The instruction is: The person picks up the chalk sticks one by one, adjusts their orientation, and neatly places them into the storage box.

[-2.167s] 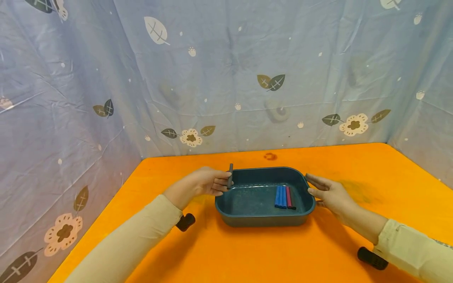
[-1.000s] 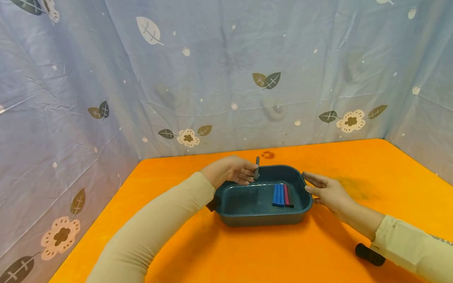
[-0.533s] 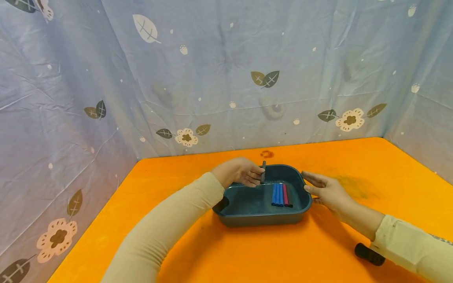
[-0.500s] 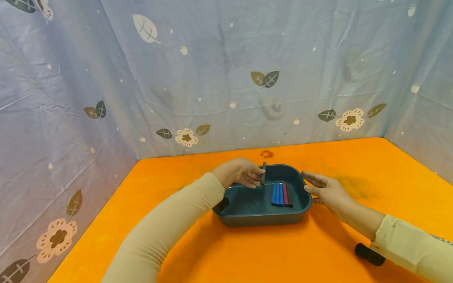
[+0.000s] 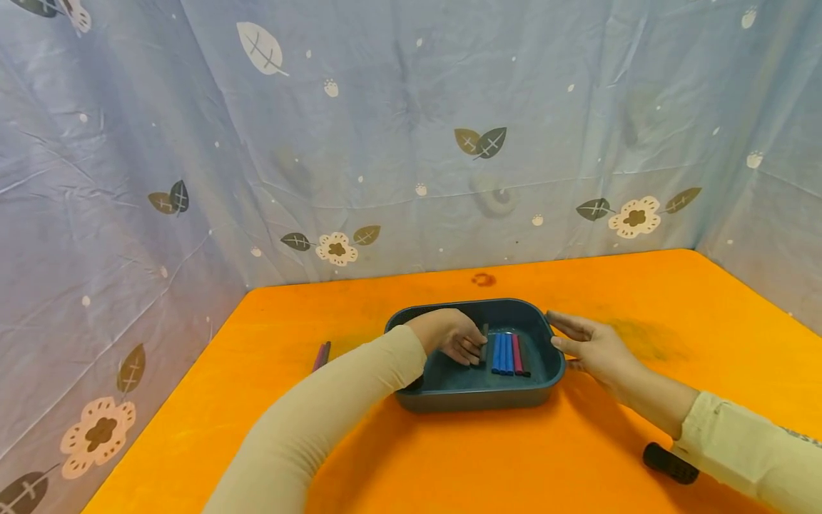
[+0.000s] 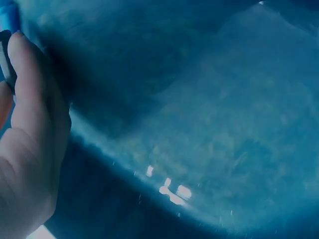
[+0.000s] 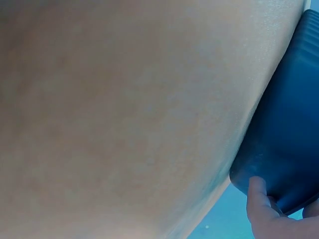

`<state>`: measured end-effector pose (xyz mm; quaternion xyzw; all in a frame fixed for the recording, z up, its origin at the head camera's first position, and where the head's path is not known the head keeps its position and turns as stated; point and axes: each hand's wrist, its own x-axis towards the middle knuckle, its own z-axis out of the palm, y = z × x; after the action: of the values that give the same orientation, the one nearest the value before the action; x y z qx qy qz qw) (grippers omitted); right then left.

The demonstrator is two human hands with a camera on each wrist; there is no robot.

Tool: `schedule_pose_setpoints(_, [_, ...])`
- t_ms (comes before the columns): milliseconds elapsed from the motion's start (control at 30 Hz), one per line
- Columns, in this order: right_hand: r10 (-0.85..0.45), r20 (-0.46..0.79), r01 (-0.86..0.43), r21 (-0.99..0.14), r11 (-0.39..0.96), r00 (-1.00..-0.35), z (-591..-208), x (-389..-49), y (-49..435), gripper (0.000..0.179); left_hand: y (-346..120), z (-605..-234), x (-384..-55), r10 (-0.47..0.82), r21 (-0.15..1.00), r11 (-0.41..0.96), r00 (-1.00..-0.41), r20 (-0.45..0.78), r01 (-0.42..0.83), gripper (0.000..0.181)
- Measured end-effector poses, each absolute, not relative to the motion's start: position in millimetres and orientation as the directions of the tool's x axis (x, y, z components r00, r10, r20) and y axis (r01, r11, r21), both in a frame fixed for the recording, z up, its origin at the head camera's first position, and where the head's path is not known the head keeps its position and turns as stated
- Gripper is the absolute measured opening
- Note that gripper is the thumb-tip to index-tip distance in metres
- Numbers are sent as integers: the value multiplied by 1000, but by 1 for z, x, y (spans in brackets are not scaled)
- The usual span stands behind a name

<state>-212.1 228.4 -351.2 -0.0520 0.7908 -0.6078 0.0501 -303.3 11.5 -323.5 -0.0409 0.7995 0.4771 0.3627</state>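
Note:
My left hand (image 5: pixel 457 341) is inside the dark teal tray (image 5: pixel 475 400), pinching a slim dark grey stick (image 5: pixel 484 343) between thumb and fingers. The stick is held just left of a row of blue sticks (image 5: pixel 502 354), a magenta stick (image 5: pixel 516 355) and a dark stick (image 5: pixel 525 357) lying on the tray floor. In the left wrist view the grey stick (image 6: pixel 7 62) shows at the fingertips, close to a blue stick's end (image 6: pixel 9 17). My right hand (image 5: pixel 597 351) touches the tray's right end with mostly straight fingers; in the right wrist view, fingers (image 7: pixel 257 191) rest against its outer wall.
A magenta stick (image 5: pixel 318 357) and a dark stick (image 5: pixel 326 353) lie on the orange tabletop (image 5: pixel 488 464) left of the tray, partly behind the left sleeve. A patterned curtain (image 5: pixel 411 143) stands behind. A black device (image 5: pixel 671 463) sits under the right wrist.
The left hand has carried the grey stick rightward over the tray, then down inside it beside the blue sticks. The right hand has kept its place at the tray's end.

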Motion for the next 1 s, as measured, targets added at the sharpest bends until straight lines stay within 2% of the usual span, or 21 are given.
schedule_pose_setpoints(233, [-137,-13,-21,-968,250,-991,-350,-212,228,57,13,-325,-304,278,731,550,-737,-616,-404,22])
schedule_pose_setpoints(400, [-142,-20,-17,-967,255,-990,-350,-212,228,57,7,-315,-305,298,727,546,-715,-632,-415,31])
schedule_pose_setpoints(567, [-152,-19,-19,-969,247,-988,-349,-212,228,58,-8,-290,-302,339,753,547,-725,-600,-367,41])
schedule_pose_setpoints(800, [-173,-16,-31,-964,263,-985,-349,-211,227,58,-37,-260,-295,376,788,516,-738,-560,-335,42])
schedule_pose_setpoints(1000, [-170,-16,-31,-961,274,-985,-351,-210,227,58,-62,-252,-286,392,811,492,-751,-531,-316,44])
